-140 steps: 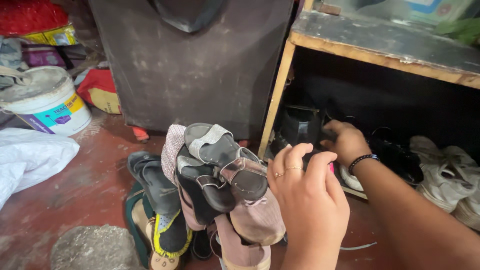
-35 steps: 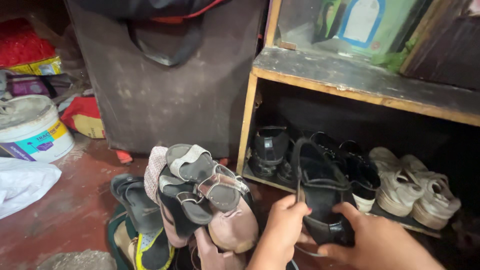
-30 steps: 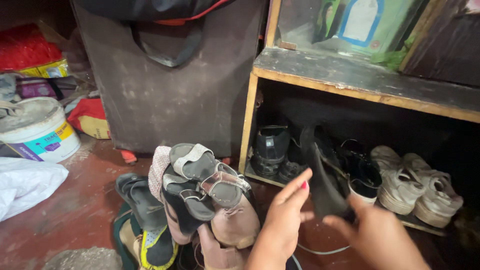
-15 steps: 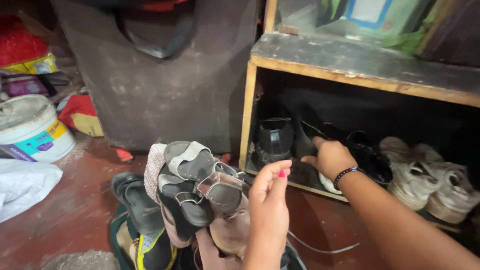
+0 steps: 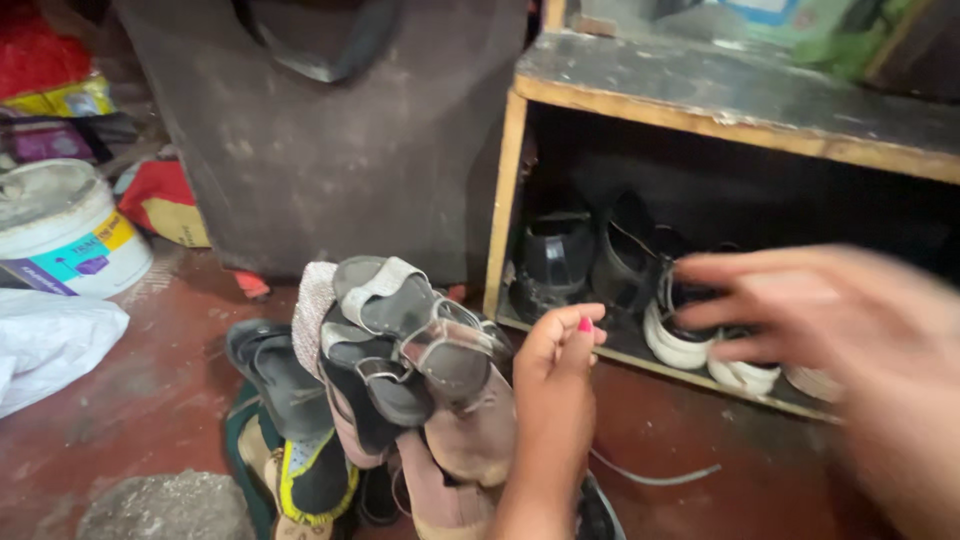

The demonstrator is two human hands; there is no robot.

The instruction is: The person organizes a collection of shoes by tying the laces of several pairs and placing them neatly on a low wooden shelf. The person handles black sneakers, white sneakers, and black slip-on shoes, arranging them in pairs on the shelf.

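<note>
My left hand [image 5: 556, 385] hovers at the bottom centre, fingers loosely curled and empty, right beside a pile of sandals and shoes [image 5: 400, 360] on the floor. My right hand [image 5: 830, 320] is blurred with motion in front of the low wooden shelf [image 5: 720, 100], fingers spread, holding nothing. On the shelf floor stand black sandals [image 5: 550, 262], a black shoe [image 5: 625, 265] leaning upright, and dark shoes with white soles [image 5: 690, 320]. My right hand hides the shoes further right.
A dark board [image 5: 340, 140] leans at the back. A white plastic bucket [image 5: 65, 230], red and yellow bags [image 5: 170, 200] and a white sack [image 5: 45, 340] sit left on the red floor [image 5: 150, 400]. A grey cord [image 5: 655, 474] lies by the shelf.
My right hand has let go of the black shoe, left standing on the shelf, and pulled back toward me, spread and blurred. My left hand stayed by the pile.
</note>
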